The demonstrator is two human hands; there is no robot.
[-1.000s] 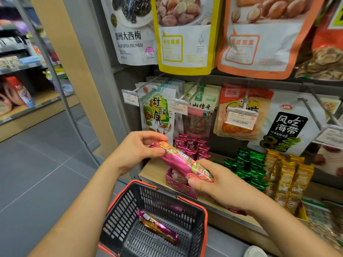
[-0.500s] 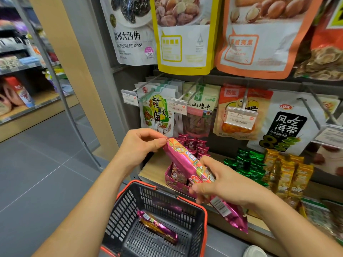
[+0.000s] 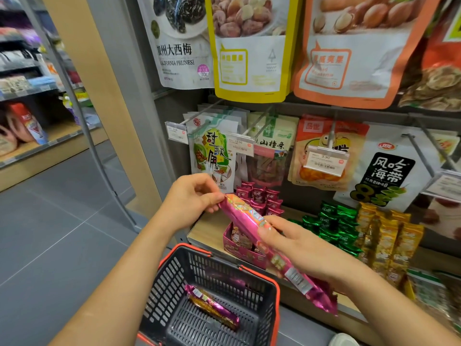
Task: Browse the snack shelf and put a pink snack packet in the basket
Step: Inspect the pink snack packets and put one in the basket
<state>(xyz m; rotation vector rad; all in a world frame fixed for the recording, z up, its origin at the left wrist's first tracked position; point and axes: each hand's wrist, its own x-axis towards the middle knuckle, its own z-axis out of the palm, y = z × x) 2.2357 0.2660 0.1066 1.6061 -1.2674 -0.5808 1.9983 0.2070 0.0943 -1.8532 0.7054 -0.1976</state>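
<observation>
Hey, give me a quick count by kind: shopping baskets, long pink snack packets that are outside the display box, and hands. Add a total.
Baskets: 1, the basket
Long pink packets: 2, the held packet and the loose packet inside the basket
Hands: 2, the left hand and the right hand, both gripping the held packet
Total: 5

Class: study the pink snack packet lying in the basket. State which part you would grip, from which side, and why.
Pinch the packet across its narrow middle, coming straight down from above. It lies flat and diagonal on the floor of the basket, whose walls would likely block any sideways approach.
</observation>
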